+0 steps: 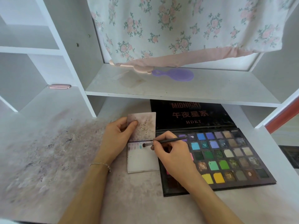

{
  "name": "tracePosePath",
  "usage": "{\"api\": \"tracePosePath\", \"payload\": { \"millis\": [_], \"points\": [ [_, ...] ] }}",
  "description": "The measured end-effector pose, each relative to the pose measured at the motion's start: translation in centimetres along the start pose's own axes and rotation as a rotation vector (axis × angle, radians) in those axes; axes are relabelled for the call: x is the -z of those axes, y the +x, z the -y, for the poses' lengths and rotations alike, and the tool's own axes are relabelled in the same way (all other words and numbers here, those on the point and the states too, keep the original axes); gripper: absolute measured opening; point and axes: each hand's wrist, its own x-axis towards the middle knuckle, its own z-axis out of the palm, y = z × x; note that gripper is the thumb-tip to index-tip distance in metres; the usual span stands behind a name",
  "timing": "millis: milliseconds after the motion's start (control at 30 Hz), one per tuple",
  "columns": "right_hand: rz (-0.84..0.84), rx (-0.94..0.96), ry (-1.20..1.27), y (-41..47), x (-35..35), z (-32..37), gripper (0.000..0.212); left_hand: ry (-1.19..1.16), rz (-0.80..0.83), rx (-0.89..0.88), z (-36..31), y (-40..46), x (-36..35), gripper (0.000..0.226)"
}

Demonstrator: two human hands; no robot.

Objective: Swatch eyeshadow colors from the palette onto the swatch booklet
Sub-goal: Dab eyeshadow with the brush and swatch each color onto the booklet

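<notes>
At the centre of the frame the swatch booklet point(142, 157) lies open on the stained white desk point(48, 159), just left of the eyeshadow palette point(226, 157), which fills the lower right. The left hand point(116, 136) pinches the booklet's raised upper leaf, thumb on its speckled face. The right hand point(171, 152) grips a thin eyeshadow brush point(168, 140), its tip sitting on the lower page at the end of a short row of purple and teal swatches.

The risks, as I judge them: a heavy stroke could smear into the neighbouring teal patch, and the right wrist, resting over the palette's left columns, could pick up powder and drag it across the page. If the left hand lets go, the upper leaf may flop onto fresh colour.

The palette's left pans are hidden under the hand, and the brush's colour is hard to read.
</notes>
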Motion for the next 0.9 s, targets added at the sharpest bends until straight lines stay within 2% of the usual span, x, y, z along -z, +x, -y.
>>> {"api": "tracePosePath", "payload": {
  "millis": [900],
  "points": [
    [0.048,0.004,-0.084,-0.05,-0.12,0.21,0.012,0.023,-0.006,0.002,-0.29,-0.08,-0.06,0.017]
  ]
}}
